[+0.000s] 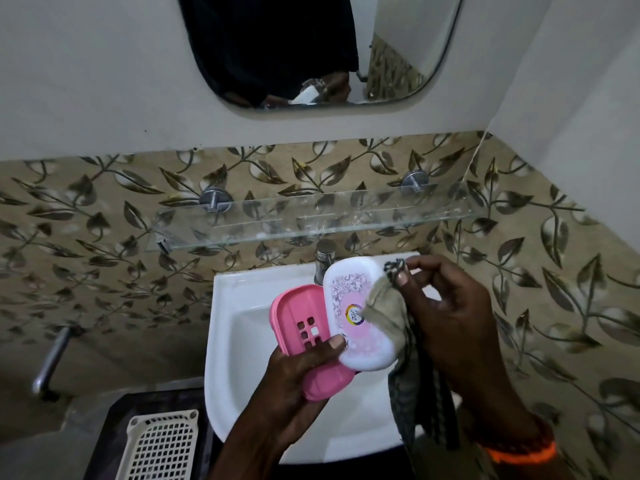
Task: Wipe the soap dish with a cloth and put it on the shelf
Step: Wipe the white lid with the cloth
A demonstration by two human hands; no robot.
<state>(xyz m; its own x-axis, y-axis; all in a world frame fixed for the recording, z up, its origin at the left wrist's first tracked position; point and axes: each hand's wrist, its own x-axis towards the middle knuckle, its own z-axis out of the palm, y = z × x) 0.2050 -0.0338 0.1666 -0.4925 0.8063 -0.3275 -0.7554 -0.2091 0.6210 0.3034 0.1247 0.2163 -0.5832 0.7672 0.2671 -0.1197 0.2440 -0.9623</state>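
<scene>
Pink plastic makes up the slotted base of the soap dish, and its white printed lid is swung open beside it, toward 3 o'clock. Both are held above the white basin, at about 6 o'clock from the glass shelf on the leaf-patterned tiles.

The left hand grips the dish from below, thumb pressed on the pink rim near where base and lid meet. The right hand pinches a drab olive cloth, bunched over the fingertips and touching the printed face of the lid; the rest of the cloth hangs down toward 6 o'clock.

By its look the dish is thin moulded plastic: light, stiff and probably slick, more so if damp. The two halves seem joined along one edge, so the lid could flop if only the base is held. A hold spanning both parts near that join, as the left grip has now, looks safest while wiping. For the shelf, closing the lid and taking the dish by its long sides should keep it steady. Glass calls for a gentle set-down.

A tap stands behind the lid, a mirror hangs at 12 o'clock, and a cream perforated basket sits at 8 o'clock.
</scene>
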